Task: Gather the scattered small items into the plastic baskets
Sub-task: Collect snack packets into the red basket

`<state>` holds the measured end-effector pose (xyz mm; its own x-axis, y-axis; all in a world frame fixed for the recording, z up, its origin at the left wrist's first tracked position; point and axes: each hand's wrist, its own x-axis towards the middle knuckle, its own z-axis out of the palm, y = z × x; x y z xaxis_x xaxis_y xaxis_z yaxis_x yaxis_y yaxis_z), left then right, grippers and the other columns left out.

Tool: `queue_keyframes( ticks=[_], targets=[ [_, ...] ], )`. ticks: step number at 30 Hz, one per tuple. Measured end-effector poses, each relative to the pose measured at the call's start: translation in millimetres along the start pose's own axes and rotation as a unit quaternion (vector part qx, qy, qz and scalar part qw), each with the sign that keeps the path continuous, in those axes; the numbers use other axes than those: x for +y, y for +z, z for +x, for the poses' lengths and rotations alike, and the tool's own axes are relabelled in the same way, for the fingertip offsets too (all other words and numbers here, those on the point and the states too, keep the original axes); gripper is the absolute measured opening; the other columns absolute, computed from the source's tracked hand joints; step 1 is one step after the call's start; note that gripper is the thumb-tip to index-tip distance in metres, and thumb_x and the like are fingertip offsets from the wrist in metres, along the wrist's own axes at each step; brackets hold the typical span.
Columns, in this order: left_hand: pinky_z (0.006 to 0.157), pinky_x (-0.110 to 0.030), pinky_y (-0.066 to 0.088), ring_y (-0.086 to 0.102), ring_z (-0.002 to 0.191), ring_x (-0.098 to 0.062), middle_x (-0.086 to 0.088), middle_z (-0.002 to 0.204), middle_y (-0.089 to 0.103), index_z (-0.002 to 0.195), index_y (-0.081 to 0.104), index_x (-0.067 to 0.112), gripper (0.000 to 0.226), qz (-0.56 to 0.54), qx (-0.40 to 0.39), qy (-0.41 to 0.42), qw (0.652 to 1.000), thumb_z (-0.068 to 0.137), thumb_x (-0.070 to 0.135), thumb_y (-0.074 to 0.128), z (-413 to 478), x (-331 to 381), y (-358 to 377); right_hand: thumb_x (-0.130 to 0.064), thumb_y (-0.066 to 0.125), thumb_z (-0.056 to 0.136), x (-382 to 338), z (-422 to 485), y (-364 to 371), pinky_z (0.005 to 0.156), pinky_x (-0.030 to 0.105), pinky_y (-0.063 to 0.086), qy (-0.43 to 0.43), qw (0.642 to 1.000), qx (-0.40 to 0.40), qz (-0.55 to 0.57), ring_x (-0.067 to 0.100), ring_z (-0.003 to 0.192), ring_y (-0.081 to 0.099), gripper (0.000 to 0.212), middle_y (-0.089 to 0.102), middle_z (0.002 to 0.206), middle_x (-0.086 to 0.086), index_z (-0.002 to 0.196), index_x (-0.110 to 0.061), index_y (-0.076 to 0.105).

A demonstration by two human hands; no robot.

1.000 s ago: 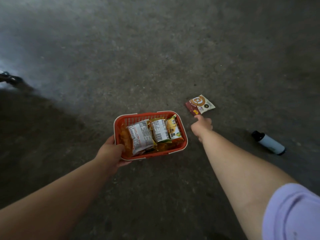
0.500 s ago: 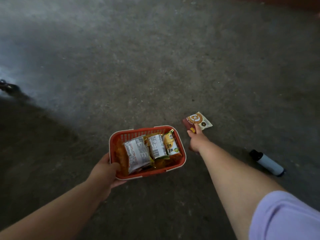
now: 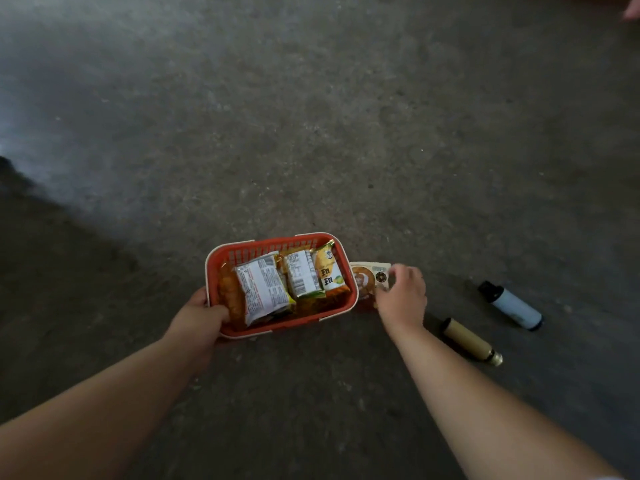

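Note:
An orange plastic basket (image 3: 341, 308) with a white rim holds several snack packets (image 3: 263, 289). My left hand (image 3: 202, 315) grips its near left corner, thumb over the rim. Just right of the basket, my right hand (image 3: 403, 296) pinches a small red and cream sachet (image 3: 367, 278), lifted off the floor beside the basket's right wall. On the concrete floor to the right lie a gold tube (image 3: 469, 341) and a pale bottle with a black cap (image 3: 512, 304).
Bare grey concrete floor (image 3: 311, 133) spreads all around. A dark shadowed patch covers the left side. A bit of another person's hand (image 3: 632, 10) shows at the top right corner.
My right hand took hold of the sachet on the floor and brought it back beside the basket. The view tilted, bringing the gold tube into sight.

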<state>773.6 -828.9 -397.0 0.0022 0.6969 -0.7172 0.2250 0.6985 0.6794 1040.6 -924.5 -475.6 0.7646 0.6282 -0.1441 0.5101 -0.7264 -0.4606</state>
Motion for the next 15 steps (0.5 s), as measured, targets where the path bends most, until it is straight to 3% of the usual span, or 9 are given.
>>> queue_keyframes(
  ticks=[3,5,7,9,10,12,15],
  targets=[
    [0.071,-0.043,0.055,0.063,0.074,-0.031,-0.015,0.091,0.066,0.117,0.058,0.014,0.049,-0.001,0.006,-0.001,1.000,0.082,-0.016,0.040,0,0,1,-0.051,0.070,0.078,-27,12,-1,0.106,0.049,0.031,0.187,0.980,-0.064,-0.001,0.032,0.135,0.031,0.087,0.028,0.146,0.011,0.145,-0.012,0.028],
    [0.072,-0.044,0.054,0.062,0.073,-0.030,-0.013,0.088,0.065,0.117,0.056,0.017,0.049,0.003,0.008,-0.002,1.000,0.084,-0.016,0.039,0,0,3,-0.041,0.061,0.089,-36,16,4,0.109,0.049,0.026,0.215,0.967,-0.131,-0.046,0.034,0.138,0.022,0.077,0.014,0.152,0.010,0.149,-0.014,0.021],
    [0.064,-0.041,0.056,0.061,0.071,-0.028,-0.011,0.087,0.064,0.115,0.055,0.018,0.049,0.003,0.006,-0.001,1.000,0.084,-0.016,0.038,-3,2,4,-0.030,0.049,0.095,-36,15,11,0.110,0.049,0.024,0.202,0.966,-0.144,-0.074,0.033,0.139,0.019,0.057,0.009,0.155,0.009,0.147,-0.018,0.028],
    [0.060,-0.039,0.057,0.061,0.070,-0.027,-0.010,0.085,0.064,0.113,0.054,0.018,0.048,0.004,0.003,0.002,1.000,0.085,-0.016,0.037,-6,3,6,-0.022,0.045,0.097,-33,10,16,0.109,0.048,0.026,0.172,0.978,-0.102,-0.059,0.032,0.139,0.023,0.045,0.018,0.154,0.010,0.141,-0.018,0.037],
    [0.065,-0.041,0.056,0.061,0.071,-0.027,-0.010,0.085,0.064,0.112,0.054,0.018,0.048,0.000,0.003,0.001,1.000,0.084,-0.017,0.037,-8,4,7,-0.018,0.044,0.097,-32,7,16,0.106,0.046,0.030,0.156,0.984,-0.078,-0.037,0.031,0.136,0.032,0.039,0.030,0.150,0.011,0.135,-0.015,0.041],
    [0.075,-0.047,0.055,0.062,0.074,-0.028,-0.011,0.087,0.064,0.112,0.055,0.018,0.047,-0.005,0.003,-0.001,1.000,0.084,-0.017,0.038,-6,3,8,-0.010,0.045,0.094,-33,3,9,0.092,0.041,0.042,0.164,0.984,-0.026,0.057,0.032,0.120,0.052,0.027,0.055,0.128,0.013,0.121,-0.013,0.048],
    [0.081,-0.056,0.056,0.067,0.085,-0.034,-0.014,0.098,0.069,0.116,0.058,0.015,0.048,0.010,0.002,-0.006,1.000,0.081,-0.014,0.043,-1,1,8,-0.012,0.057,0.090,-38,4,-23,0.082,0.035,0.046,0.160,0.968,0.072,0.181,0.028,0.105,0.062,0.022,0.065,0.110,0.009,0.111,-0.014,0.050]
  ],
)
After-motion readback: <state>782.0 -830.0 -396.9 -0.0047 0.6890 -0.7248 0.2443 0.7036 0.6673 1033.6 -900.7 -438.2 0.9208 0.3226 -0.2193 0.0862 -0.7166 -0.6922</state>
